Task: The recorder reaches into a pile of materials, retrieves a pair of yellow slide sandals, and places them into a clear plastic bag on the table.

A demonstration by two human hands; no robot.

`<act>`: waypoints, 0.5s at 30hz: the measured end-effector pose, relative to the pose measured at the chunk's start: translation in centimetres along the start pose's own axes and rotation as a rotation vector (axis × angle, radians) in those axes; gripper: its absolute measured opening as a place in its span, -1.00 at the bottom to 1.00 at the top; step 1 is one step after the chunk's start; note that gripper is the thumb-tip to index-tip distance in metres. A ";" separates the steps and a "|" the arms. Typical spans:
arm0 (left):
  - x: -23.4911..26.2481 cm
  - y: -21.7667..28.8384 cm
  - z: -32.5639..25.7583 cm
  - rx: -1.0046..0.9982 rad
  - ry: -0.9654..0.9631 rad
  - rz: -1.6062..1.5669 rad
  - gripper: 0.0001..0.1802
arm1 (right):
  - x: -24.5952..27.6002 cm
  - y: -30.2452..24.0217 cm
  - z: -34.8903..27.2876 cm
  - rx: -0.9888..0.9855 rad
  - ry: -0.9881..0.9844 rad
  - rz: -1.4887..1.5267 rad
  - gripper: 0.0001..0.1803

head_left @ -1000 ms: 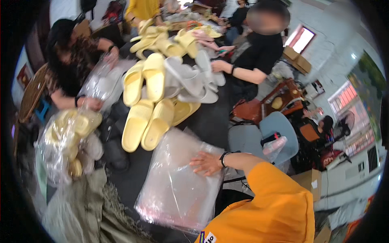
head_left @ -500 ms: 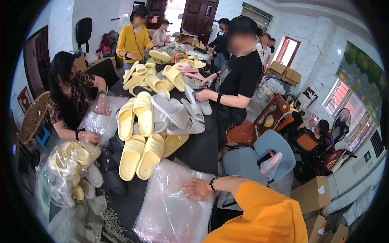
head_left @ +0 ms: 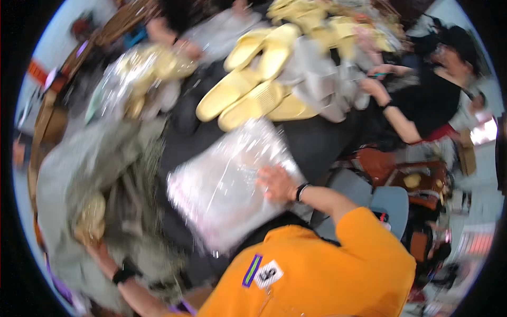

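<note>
My right hand (head_left: pixel 277 183) lies flat with fingers spread on a stack of clear plastic bags (head_left: pixel 222 185) on the black table. At the lower left, my left hand (head_left: pixel 95 245) reaches into the opening of a grey-green woven sack (head_left: pixel 63 174). Its fingers are blurred, but they appear closed on a yellowish thing in clear plastic (head_left: pixel 94 216), which looks like a bagged slipper. Just beyond the stack lie loose yellow slippers (head_left: pixel 229 95), with grey slippers (head_left: pixel 317 79) to their right.
A clear bag of yellow and grey slippers (head_left: pixel 148 68) sits beyond the sack. At the far left of the table a co-worker's hand (head_left: pixel 187 48) rests near clear plastic. Another person in black (head_left: pixel 422 100) handles grey slippers. Chairs (head_left: pixel 391 203) stand to the right.
The view has swung down and to the left, blurring the picture. My left hand has come into view at the sack. My right hand stays on the plastic bags.
</note>
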State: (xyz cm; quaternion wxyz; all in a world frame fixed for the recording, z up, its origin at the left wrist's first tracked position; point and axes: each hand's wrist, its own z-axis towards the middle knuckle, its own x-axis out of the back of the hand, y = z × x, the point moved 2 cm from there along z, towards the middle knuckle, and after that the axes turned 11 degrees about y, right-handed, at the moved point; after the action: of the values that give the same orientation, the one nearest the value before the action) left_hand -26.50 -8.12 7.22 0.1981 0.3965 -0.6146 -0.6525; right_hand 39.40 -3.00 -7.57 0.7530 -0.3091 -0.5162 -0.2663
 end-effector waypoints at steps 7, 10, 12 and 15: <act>-6.2 3.4 -19.3 0.060 0.384 0.201 -0.53 | -0.1 0.1 0.0 0.039 -0.088 0.068 -0.39; -7.9 1.6 -24.1 0.077 0.337 0.101 -0.60 | -0.2 -0.2 -0.2 0.071 -0.101 0.094 -0.38; -11.0 1.2 -26.5 0.051 0.196 0.065 -0.47 | -0.2 -0.4 0.0 0.071 -0.117 0.115 -0.38; -17.3 0.4 -29.8 0.063 0.140 0.401 -0.34 | 0.6 -0.6 0.7 -0.033 -0.226 0.186 -0.46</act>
State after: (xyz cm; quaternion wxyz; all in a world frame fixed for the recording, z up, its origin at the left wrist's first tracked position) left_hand 6.58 -14.53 14.38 0.3536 0.3170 -0.6861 -0.5512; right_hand 38.77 -2.92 -6.70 0.7063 -0.3960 -0.5624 -0.1671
